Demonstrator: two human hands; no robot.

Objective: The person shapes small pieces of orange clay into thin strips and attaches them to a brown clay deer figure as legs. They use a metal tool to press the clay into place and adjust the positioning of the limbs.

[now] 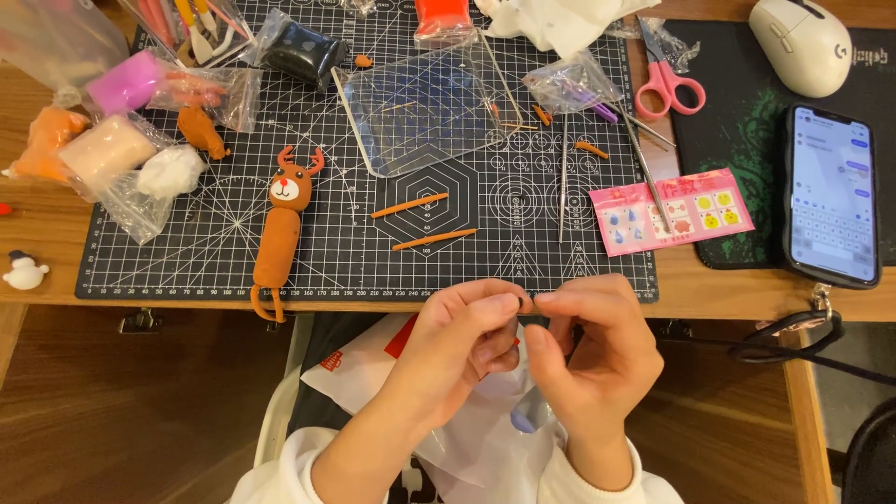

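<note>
Pinching a tiny orange clay bit [529, 301] between the fingertips of both hands, just off the tabletop's [709, 289] near edge at 6 o'clock. Left hand [467, 341] thumb and forefinger closed together on the bit; right hand [588, 350] grip likewise clamped on it from the 3 o'clock side, and a small dark thing sits under the fingers, too small to tell. At 10 o'clock from the hands an orange clay deer [283, 229] lies on the black cutting mat [205, 252]. Two thin orange clay rolls [422, 222] rest at 12 o'clock. Pink scissors [667, 84] and a phone [831, 194] lie toward 2 o'clock.
</note>
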